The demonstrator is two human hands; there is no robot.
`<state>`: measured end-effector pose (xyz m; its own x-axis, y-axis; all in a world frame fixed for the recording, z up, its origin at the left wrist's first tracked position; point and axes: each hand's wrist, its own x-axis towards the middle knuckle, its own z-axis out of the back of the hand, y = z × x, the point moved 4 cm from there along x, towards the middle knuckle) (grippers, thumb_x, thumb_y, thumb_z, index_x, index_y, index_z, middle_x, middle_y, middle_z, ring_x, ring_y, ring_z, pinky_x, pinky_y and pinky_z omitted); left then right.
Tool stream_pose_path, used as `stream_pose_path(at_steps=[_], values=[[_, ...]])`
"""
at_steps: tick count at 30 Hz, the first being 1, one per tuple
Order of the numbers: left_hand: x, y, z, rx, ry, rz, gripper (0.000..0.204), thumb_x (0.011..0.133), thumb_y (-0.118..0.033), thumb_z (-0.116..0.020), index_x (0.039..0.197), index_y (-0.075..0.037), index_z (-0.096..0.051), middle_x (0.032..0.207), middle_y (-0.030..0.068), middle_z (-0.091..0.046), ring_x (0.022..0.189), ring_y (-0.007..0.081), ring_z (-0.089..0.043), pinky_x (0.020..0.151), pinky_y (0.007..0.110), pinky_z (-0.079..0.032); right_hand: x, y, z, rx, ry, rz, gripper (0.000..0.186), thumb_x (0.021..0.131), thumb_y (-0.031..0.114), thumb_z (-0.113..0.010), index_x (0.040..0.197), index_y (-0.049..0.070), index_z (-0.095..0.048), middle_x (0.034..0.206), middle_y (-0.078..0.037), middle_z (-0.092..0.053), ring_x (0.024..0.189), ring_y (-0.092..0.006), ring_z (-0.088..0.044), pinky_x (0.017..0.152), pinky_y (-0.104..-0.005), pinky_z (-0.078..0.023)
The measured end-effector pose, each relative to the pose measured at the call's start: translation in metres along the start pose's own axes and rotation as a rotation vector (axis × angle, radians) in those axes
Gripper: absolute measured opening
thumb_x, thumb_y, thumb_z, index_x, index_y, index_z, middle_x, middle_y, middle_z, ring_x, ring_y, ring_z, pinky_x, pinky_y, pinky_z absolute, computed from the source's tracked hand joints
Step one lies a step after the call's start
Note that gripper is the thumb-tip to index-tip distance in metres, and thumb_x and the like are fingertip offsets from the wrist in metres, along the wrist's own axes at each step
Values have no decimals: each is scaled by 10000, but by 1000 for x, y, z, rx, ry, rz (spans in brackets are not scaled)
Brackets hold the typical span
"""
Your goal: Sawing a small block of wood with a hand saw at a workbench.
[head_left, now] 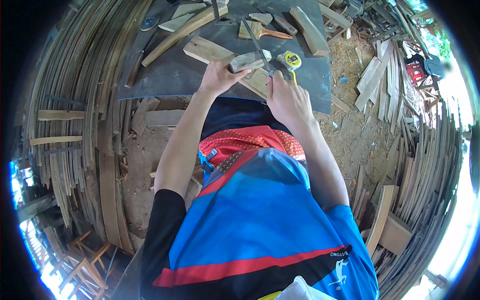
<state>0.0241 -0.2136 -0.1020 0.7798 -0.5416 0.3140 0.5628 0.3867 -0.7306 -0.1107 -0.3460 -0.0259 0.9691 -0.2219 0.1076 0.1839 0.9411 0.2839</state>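
Observation:
My left hand (218,76) grips a small pale wood block (245,62), thumb along its near side. In my right hand (290,97) is the handle of a file (256,44), a long, thin, dark metal tool. Its blade slants up and left, crossing the block near its right end. Beneath both hands lies a longer wooden board (202,49) with rounded outlines on its near part. Just right of the block sits a yellow tape measure (291,60), its tape end sticking out toward me.
On the dark tabletop (165,70) lie a paintbrush (275,34), a thick wood block (311,34), a wooden-handled tool (285,23), a long curved wooden handle (182,39) and a round disc (149,23). Stacked planks (92,75) line the left; more strips (425,170) stand right.

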Motion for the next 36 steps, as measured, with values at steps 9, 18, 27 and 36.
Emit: stream_pose_path(at_steps=[9,18,27,36], values=[[-5,14,-34,-467,-144,35,354,764,-197,-811,1065,-37,-714,1009,94,-739,939,207,-710,810,313,-543,11,-3,0,30,41,-27,297,993,279,-449,910,11,-547,662,-236,-639,646,-420,-659,609,-511,-527],[-1,13,-31,-233,-145,21,344,772,-276,-796,1030,-56,-732,931,98,-745,877,220,-726,756,321,-571,-2,2,8,-52,95,-47,289,999,260,-441,884,12,-534,653,-221,-643,641,-411,-665,588,-502,-536],[2,13,-33,-194,-29,-79,333,773,-281,-788,1035,-82,-734,895,123,-738,846,273,-721,719,359,-571,35,1,1,-14,39,20,299,990,240,-455,916,-35,-549,705,-240,-661,675,-417,-674,616,-493,-547],[-2,1,-35,-182,-129,15,306,764,-249,-799,977,-43,-725,904,129,-736,861,270,-721,723,349,-570,9,-3,2,-53,32,-63,270,986,235,-457,903,-9,-537,669,-225,-656,649,-395,-678,585,-483,-543]])
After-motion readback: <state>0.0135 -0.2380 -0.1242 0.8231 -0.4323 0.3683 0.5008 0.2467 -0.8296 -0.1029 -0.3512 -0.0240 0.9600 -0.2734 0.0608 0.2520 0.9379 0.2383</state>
